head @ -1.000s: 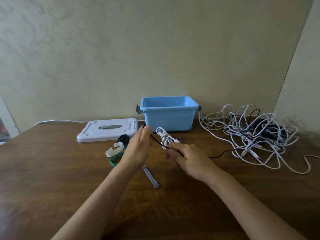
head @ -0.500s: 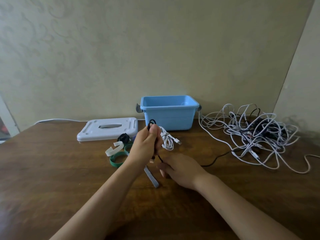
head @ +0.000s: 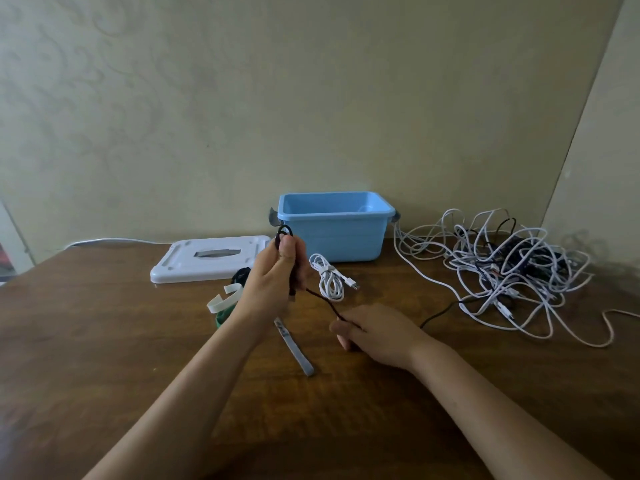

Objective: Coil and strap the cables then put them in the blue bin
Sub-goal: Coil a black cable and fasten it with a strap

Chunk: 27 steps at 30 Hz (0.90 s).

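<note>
Black cable (head: 322, 299) end inside left hand (head: 273, 285)

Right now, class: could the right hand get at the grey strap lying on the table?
Probably yes: the grey strap lies uncovered just beside the right hand, but that hand pinches the black cable and must release it first.

Table (head: 104, 341) under bin (head: 332, 233), apparently cables (head: 502, 271).

Head camera looks forward, down at table (head: 104, 341).
</note>
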Tool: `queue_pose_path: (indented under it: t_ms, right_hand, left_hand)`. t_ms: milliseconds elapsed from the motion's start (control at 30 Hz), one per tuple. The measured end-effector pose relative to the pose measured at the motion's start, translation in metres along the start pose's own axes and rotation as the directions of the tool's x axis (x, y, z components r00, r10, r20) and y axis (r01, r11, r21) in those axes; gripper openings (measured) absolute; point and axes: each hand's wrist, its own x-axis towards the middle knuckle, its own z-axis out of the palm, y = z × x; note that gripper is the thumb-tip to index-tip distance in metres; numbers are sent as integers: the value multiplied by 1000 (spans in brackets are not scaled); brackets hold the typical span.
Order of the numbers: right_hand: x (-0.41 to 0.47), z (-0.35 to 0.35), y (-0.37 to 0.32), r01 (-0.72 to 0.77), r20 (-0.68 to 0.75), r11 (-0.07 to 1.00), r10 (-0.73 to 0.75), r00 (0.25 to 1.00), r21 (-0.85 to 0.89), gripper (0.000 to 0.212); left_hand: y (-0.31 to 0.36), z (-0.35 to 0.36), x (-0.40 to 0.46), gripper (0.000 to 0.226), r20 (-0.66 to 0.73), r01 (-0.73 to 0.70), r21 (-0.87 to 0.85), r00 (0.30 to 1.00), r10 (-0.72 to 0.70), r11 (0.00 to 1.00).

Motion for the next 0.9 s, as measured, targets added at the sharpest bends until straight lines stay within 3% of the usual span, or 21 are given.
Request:
queue_pose_path:
  t_ms: [167, 333, 400, 500, 567, 633, 700, 900]
  right_hand:
    - [1, 3, -10, -9, 45, 993, 14, 999, -116, 45]
    - [1, 5, -9, -4, 10, 994, 5, 1000, -107, 49]
    - [1, 3, -8, -17, 0, 995, 17, 1000, -95, 50]
    - [1, -4, -4, -48, 1, 996, 48, 999, -71, 50]
    - [0, -10, 1, -81, -3, 994, 81, 997, -73, 46]
    - [-2, -17, 8, -130, -66, 988, 125, 990, -80, 40]
    - [-4, -24, 13, -165, -183, 983, 148, 972, -78, 35]
    - [-5, -29, 11, -99, -435, 976, 175, 883, 192, 27]
  left_hand:
    - [-4, 3, 1, 39, -93, -35, 33, 995, 38, 999]
    - [0, 1, -2, 39, 28, 55, -302, 998, -49, 952]
    - [0, 1, -3, 41, 105, 126, -327, 990, -97, 937]
    - [1, 2, -4, 44, 207, 182, -175, 968, -144, 968]
    - [-1, 3, -4, 45, 197, 129, 68, 970, -140, 989]
    - [-5, 5, -3, 41, 181, 22, 357, 979, -93, 934]
    - [-9, 4, -2, 37, 185, -50, 517, 981, -54, 855]
    - [-9, 9, -4, 36, 280, -188, 714, 959, -29, 674]
